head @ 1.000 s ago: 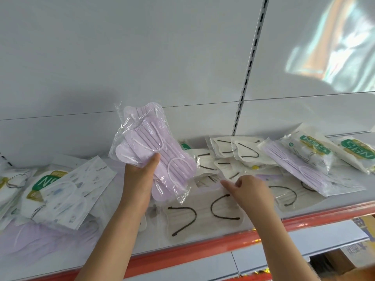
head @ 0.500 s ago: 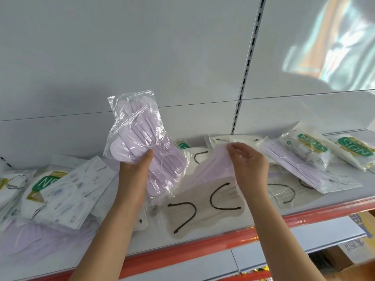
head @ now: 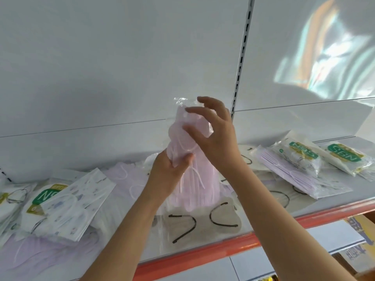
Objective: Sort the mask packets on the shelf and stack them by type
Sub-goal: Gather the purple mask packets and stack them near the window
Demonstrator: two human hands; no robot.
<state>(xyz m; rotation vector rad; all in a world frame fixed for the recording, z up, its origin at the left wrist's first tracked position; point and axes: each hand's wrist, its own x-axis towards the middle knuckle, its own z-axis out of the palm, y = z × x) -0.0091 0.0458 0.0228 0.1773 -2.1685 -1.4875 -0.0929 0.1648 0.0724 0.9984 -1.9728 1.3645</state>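
Left hand (head: 170,173): grips the lilac mask packets (head: 190,159) low on the bunch, thumb across the front.
Right hand (head: 215,136): fingers spread and relaxed, resting against the top of the same bunch.
Lilac mask packets: held upright above the shelf (head: 223,246), near its middle.
Left of shelf: printed white packet (head: 81,201) lying over a green-label packet (head: 43,196).
Front: beige packet with black ear loops (head: 203,222).
Right: another lilac packet (head: 284,171) and an N95 packet (head: 345,157).

lilac packets (head: 30,256) cut off left, boxes (head: 361,236) cut off right
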